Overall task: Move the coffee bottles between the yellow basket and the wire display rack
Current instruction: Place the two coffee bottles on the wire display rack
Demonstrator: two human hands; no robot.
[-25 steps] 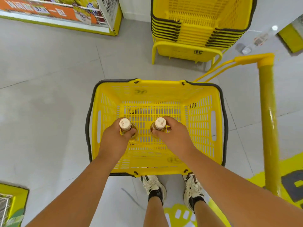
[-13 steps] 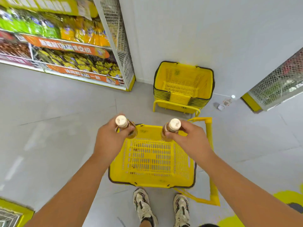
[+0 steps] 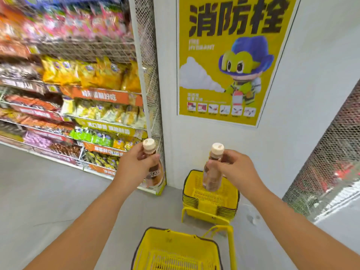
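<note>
My left hand (image 3: 134, 168) grips one coffee bottle (image 3: 154, 173) by its neck, upright, with its cream cap above my fingers. A second coffee bottle (image 3: 212, 176) hangs upright from my right hand (image 3: 236, 170), which holds it just under the cap. Both bottles are raised at chest height, well above the yellow basket (image 3: 153, 242) standing on the floor below them. The wire display rack (image 3: 93, 106) with snack packs stands at the left, its mesh end panel just behind the left bottle.
A stack of yellow baskets (image 3: 212, 199) sits on a yellow stand against the white wall. A yellow handle (image 3: 232, 248) rises beside the near basket. A yellow poster (image 3: 233, 55) hangs on the wall. A mesh rack (image 3: 331, 172) stands at the right.
Both hands lifted the two bottles out of the yellow basket and raised them. The view tilted up from the basket to the wall and rack.
</note>
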